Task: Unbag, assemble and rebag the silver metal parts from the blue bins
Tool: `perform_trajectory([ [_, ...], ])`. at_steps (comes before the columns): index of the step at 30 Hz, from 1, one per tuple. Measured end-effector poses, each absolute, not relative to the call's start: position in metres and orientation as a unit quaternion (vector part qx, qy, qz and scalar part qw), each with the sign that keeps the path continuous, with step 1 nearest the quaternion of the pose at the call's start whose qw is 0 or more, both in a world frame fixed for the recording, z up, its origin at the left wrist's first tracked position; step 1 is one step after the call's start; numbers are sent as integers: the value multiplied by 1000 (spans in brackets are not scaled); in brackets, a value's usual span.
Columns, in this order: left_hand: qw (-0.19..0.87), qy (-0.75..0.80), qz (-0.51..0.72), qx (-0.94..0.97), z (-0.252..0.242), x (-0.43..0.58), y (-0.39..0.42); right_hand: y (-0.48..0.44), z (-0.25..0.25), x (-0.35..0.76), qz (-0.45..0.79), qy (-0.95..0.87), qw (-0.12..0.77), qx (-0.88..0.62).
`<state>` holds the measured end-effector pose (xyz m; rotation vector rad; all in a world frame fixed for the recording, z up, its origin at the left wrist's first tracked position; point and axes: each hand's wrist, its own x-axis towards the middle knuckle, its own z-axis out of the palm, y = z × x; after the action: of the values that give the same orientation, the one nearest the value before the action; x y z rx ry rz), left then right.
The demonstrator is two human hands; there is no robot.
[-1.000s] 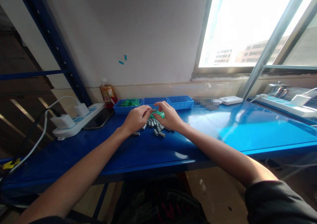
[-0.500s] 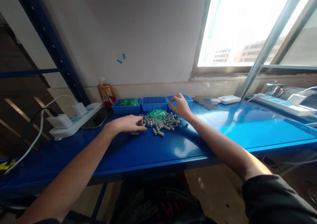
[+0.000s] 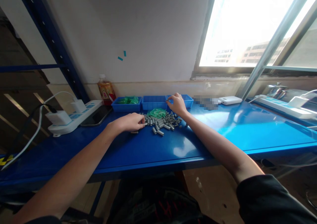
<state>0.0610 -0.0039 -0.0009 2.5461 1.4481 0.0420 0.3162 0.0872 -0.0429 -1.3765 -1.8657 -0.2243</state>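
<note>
A loose pile of small grey metal cylinders (image 3: 160, 122) lies on the blue table, with a bundle of green plastic pieces (image 3: 156, 112) at its back. At the pile's left edge, my left hand (image 3: 130, 122) has thumb and fingers pinched on one small metal cylinder. Another cylinder (image 3: 134, 132) lies below that hand. My right hand (image 3: 177, 105) is raised in front of the right blue bin (image 3: 187, 102), its thumb and forefinger closed on a tiny part too small to name. Shorter grey pieces (image 3: 175, 120) sit at the pile's right side.
The left blue bin (image 3: 116, 109) holds green plastic pieces; a middle blue bin (image 3: 154, 106) stands beside it. To the left are a bottle (image 3: 106, 91), a phone (image 3: 96, 116) and a power strip (image 3: 81, 116). A white box (image 3: 230, 100) and another power strip (image 3: 284, 107) are at right.
My left hand's fingers have closed from a slightly parted pose onto a cylinder at the pile's edge. The right hand, still pinched, has shifted slightly left toward the middle bin.
</note>
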Motion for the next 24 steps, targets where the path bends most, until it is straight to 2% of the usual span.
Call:
perform_trajectory([
  [8,108,488,6,866,1,58,-3,85,-41,317,-96,-745,359,-554],
  [12,69,516,29,854,2,54,0,74,-37,315,-111,-750,361,-543],
  [19,16,510,175,842,-3,59,3,15,-30,279,-92,-856,327,-391],
  [24,54,457,244,853,-3,72,-5,-5,-25,261,-95,-874,337,-338],
])
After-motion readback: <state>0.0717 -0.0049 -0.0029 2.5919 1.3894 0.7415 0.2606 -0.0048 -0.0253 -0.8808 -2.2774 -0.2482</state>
